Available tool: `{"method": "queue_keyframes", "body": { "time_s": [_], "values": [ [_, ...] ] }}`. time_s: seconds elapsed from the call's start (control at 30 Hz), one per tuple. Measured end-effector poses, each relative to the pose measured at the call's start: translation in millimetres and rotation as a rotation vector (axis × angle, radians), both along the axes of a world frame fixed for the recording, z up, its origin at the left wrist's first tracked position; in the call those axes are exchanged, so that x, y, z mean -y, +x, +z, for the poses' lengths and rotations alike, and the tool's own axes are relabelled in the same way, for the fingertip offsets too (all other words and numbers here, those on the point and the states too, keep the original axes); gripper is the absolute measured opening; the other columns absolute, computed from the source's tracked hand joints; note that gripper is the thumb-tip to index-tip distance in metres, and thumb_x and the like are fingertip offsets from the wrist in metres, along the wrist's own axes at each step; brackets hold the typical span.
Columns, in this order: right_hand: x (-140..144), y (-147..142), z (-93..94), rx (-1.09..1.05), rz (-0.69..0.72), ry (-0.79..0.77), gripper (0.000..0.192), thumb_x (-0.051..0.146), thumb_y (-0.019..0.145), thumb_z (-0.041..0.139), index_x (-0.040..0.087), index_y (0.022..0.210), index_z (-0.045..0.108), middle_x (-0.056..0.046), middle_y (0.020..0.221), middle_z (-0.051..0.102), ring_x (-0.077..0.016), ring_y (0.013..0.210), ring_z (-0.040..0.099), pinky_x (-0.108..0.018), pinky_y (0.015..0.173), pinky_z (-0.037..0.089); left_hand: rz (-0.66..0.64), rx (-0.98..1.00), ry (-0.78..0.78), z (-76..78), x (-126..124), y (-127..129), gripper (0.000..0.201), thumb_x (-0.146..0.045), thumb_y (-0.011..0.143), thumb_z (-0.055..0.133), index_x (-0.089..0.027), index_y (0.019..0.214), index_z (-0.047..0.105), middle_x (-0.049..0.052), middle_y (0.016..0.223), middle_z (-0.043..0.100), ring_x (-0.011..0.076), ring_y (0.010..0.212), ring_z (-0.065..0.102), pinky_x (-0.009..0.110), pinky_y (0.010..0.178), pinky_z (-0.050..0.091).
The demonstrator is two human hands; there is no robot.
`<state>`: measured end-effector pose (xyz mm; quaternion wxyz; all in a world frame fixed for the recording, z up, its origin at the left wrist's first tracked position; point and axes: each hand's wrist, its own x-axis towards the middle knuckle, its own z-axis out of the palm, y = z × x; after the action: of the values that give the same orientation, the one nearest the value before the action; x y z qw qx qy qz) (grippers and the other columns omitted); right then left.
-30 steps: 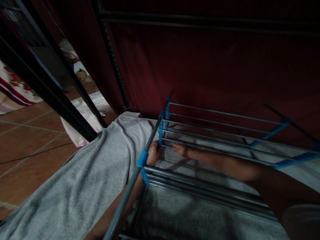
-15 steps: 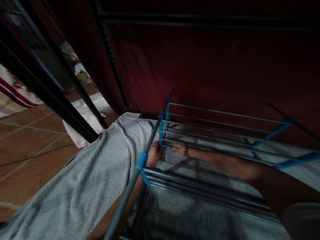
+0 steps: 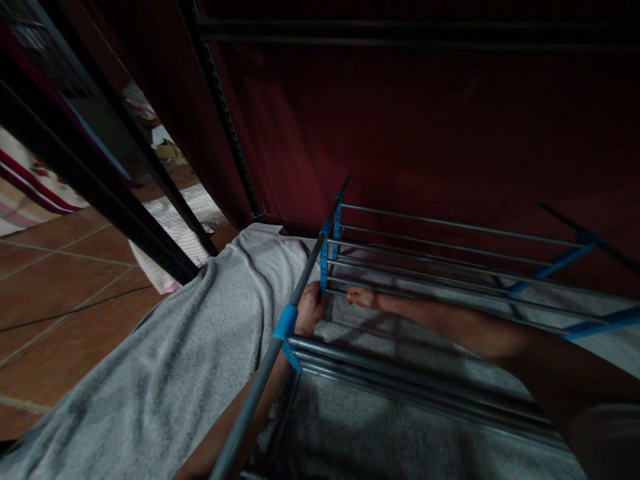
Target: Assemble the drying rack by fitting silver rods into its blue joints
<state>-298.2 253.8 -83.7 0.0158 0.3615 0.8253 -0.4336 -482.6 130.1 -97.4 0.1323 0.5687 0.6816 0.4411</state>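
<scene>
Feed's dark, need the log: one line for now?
left hand: on towel under rack | right hand: on towel, between bars | grip: unclear

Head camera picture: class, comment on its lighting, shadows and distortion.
Head view: dim overall, the dark red cloth wall nearly black at the top; brightest at the tiled floor on the left. The drying rack rails cast striped shadows on the grey towel. Wide-angle bending splays the straight bars towards the edges; the left hand and right hand are murky but readable.

Home interior, drying rack [image 3: 450, 253], terracotta tile floor [image 3: 60, 280], maroon curtain [image 3: 400, 133]
</scene>
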Motion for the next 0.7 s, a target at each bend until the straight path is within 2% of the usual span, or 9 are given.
{"method": "queue_keyframes", "body": {
  "time_s": [0.27,0.37,0.57,0.7],
  "values": [
    [8.4,-2.5,13.9,0.034,-0.049,-0.035,0.022,0.018,0.097,0.043,0.021,0.079,0.055,0.004,0.059,0.041,-0.0144,0.061,0.041,-0.027,0.060,0.034,0.003,-0.008,0.005,-1.4,1.2,-1.1,0.002,-0.025,0.092,0.055,-0.025,0.090,0.056,0.011,0.096,0.065,0.0301,0.098,0.063,0.045,0.090,0.052],
    [15.3,-8.0,21.9,0.065,-0.065,0.023,0.021,0.019,0.098,0.044,0.021,0.078,0.053,0.001,0.062,0.047,-0.0162,0.065,0.046,-0.028,0.062,0.036,-0.003,-0.007,0.016,-0.1,2.4,-1.4,0.003,-0.026,0.092,0.055,-0.026,0.089,0.056,0.010,0.095,0.065,0.0305,0.099,0.063,0.046,0.091,0.052],
    [30.4,-8.3,39.1,0.093,-0.068,0.221,0.012,0.022,0.094,0.061,0.023,0.085,0.053,-0.004,0.087,0.061,-0.0221,0.095,0.058,-0.030,0.081,0.040,-0.005,0.009,0.012,3.8,3.6,-2.0,0.003,-0.027,0.090,0.057,-0.029,0.089,0.056,0.007,0.093,0.065,0.0293,0.098,0.064,0.043,0.088,0.052],
    [33.8,1.6,45.1,0.120,-0.050,0.256,0.014,0.019,0.095,0.058,0.023,0.083,0.053,-0.006,0.087,0.061,-0.0230,0.094,0.059,-0.031,0.080,0.040,-0.007,0.012,0.012,5.3,3.5,-0.9,0.002,-0.027,0.089,0.057,-0.028,0.088,0.055,0.009,0.095,0.065,0.0308,0.100,0.064,0.045,0.091,0.052]
  ]
}}
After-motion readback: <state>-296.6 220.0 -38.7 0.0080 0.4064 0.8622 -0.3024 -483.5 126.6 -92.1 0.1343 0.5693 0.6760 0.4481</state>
